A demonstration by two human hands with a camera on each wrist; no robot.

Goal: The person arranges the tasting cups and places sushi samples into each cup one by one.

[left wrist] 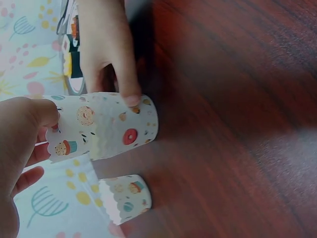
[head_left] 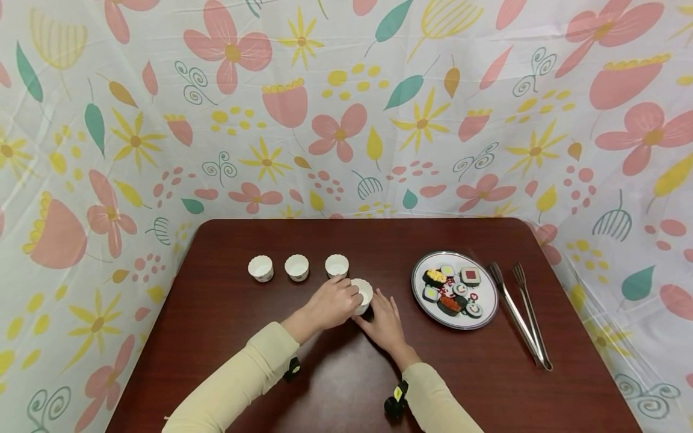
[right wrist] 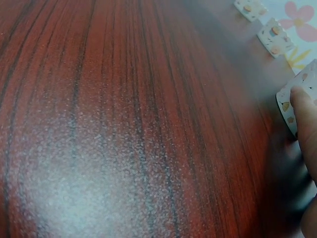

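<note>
Two white paper baking cups printed with donuts and cupcakes are nested; the upper cup point(left wrist: 72, 121) sticks partly out of the lower cup point(left wrist: 132, 119). My left hand point(head_left: 332, 302) pinches the upper one at its scalloped rim. Around the lower one, near its base, my right hand point(head_left: 385, 325) has its thumb on the near side and its fingers mostly hidden behind. In the right wrist view that thumb point(right wrist: 303, 111) presses on the printed wall. Just beyond my left hand stands a single cup point(head_left: 337, 265), upright on the table.
Farther left, two more baking cups point(head_left: 261, 269) point(head_left: 296, 268) stand upright in the same row. A round plate point(head_left: 421, 297) with several sushi pieces lies to the right, and metal tongs point(head_left: 522, 322) lie beside it. Floral cloth point(head_left: 346, 120) hangs behind the brown table point(head_left: 216, 361).
</note>
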